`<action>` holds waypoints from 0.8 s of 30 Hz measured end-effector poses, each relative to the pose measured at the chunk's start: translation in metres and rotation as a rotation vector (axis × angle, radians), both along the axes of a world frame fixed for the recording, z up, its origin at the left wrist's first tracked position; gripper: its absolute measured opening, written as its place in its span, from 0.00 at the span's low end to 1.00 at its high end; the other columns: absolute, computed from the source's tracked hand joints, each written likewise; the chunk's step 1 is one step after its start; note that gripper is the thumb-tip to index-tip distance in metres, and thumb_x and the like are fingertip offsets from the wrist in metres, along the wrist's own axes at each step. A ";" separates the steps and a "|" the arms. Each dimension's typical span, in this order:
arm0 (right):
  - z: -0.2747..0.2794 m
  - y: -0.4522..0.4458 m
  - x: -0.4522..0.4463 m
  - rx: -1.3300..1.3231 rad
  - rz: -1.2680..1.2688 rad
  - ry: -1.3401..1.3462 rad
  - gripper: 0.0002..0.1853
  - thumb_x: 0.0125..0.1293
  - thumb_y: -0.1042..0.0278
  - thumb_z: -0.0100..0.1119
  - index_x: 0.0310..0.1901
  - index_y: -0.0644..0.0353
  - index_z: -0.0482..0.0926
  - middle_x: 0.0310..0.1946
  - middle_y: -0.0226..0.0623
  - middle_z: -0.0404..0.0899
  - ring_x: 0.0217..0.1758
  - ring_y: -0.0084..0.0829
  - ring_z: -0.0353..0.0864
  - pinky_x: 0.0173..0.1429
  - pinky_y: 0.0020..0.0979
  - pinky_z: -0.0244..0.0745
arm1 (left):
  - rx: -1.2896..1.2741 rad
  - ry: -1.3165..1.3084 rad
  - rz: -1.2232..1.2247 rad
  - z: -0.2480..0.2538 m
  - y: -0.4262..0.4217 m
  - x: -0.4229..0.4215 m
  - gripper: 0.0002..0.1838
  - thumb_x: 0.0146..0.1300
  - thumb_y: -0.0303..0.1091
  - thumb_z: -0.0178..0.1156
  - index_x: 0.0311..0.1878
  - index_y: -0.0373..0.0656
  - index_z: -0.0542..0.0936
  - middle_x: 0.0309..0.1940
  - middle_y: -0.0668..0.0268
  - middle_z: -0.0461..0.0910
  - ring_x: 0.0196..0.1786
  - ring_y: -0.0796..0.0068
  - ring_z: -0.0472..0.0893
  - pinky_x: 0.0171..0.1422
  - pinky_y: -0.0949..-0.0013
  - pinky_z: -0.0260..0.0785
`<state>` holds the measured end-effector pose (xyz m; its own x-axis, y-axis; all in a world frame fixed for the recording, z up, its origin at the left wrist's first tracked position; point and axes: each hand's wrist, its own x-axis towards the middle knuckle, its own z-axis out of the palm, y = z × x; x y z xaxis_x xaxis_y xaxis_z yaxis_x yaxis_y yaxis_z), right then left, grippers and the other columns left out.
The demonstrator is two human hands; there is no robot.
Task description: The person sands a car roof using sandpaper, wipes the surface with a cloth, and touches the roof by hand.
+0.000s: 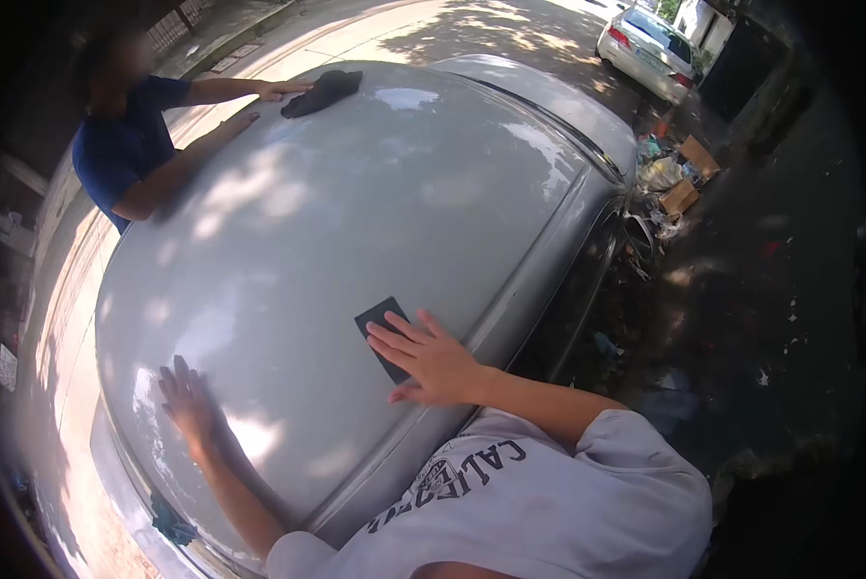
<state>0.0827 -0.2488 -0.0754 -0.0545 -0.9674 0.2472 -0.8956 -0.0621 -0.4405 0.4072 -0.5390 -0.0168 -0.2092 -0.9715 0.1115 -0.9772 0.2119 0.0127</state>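
Observation:
The silver-grey car roof (327,241) spreads out in front of me. My right hand (433,362) rests on top of a dark grey rectangular pad (386,318) near the roof's right edge. Its fingers are stretched and spread over the pad, not wrapped round it; whether this is sandpaper or another flat sheet I cannot tell. My left hand (190,407) lies on the bare roof toward the rear left, fingers spread, holding nothing.
Across the roof a person in a blue shirt (124,154) has one hand at a dark cloth (325,93). A teal cloth (170,521) is at the car's rear left. Rubbish and cardboard (682,197) lie beyond the right side. A parked silver car (647,53) stands farther off.

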 end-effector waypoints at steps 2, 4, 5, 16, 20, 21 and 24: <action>-0.013 0.004 -0.073 0.060 -0.174 0.069 0.42 0.70 0.34 0.46 0.75 0.59 0.58 0.79 0.36 0.52 0.82 0.42 0.47 0.78 0.63 0.41 | 0.072 0.008 -0.158 0.000 0.033 -0.045 0.30 0.75 0.52 0.45 0.78 0.59 0.59 0.80 0.54 0.47 0.82 0.50 0.44 0.81 0.41 0.33; -0.033 -0.018 -0.157 0.087 -0.539 0.034 0.37 0.74 0.40 0.44 0.76 0.56 0.57 0.79 0.33 0.51 0.82 0.41 0.47 0.78 0.65 0.38 | 0.068 0.064 -0.351 -0.003 0.079 -0.091 0.30 0.74 0.50 0.48 0.77 0.60 0.61 0.80 0.54 0.48 0.81 0.48 0.45 0.81 0.40 0.35; -0.046 -0.031 -0.196 0.128 -0.708 0.031 0.39 0.74 0.38 0.42 0.76 0.56 0.55 0.79 0.33 0.50 0.82 0.40 0.47 0.78 0.66 0.35 | 0.051 0.051 -0.463 -0.005 0.109 -0.116 0.30 0.73 0.51 0.50 0.76 0.62 0.63 0.80 0.59 0.48 0.81 0.51 0.46 0.80 0.39 0.36; -0.039 -0.138 -0.221 0.096 -0.553 0.011 0.40 0.73 0.33 0.36 0.76 0.56 0.57 0.80 0.32 0.49 0.83 0.39 0.45 0.78 0.68 0.32 | -0.079 0.036 0.217 -0.010 0.033 0.002 0.33 0.74 0.62 0.41 0.78 0.61 0.59 0.80 0.55 0.50 0.81 0.48 0.47 0.78 0.36 0.39; -0.043 -0.163 -0.292 0.249 -0.873 -0.047 0.42 0.73 0.32 0.35 0.77 0.56 0.54 0.81 0.33 0.46 0.84 0.39 0.41 0.78 0.67 0.30 | -0.070 -0.036 0.897 -0.028 0.032 0.181 0.36 0.72 0.68 0.35 0.78 0.64 0.56 0.76 0.51 0.55 0.77 0.46 0.57 0.72 0.28 0.49; -0.042 -0.172 -0.292 0.327 -0.972 -0.050 0.43 0.72 0.31 0.35 0.77 0.56 0.53 0.81 0.33 0.45 0.84 0.40 0.40 0.78 0.66 0.30 | -0.020 -0.068 0.988 -0.037 0.029 0.199 0.35 0.72 0.68 0.34 0.78 0.65 0.57 0.76 0.52 0.56 0.76 0.44 0.58 0.71 0.26 0.49; -0.023 -0.245 -0.199 0.216 -0.699 -0.029 0.46 0.72 0.28 0.31 0.77 0.61 0.52 0.81 0.37 0.45 0.84 0.41 0.39 0.79 0.63 0.31 | -0.128 0.017 0.919 -0.027 0.030 0.162 0.34 0.73 0.66 0.34 0.77 0.67 0.58 0.76 0.53 0.58 0.74 0.43 0.61 0.70 0.25 0.49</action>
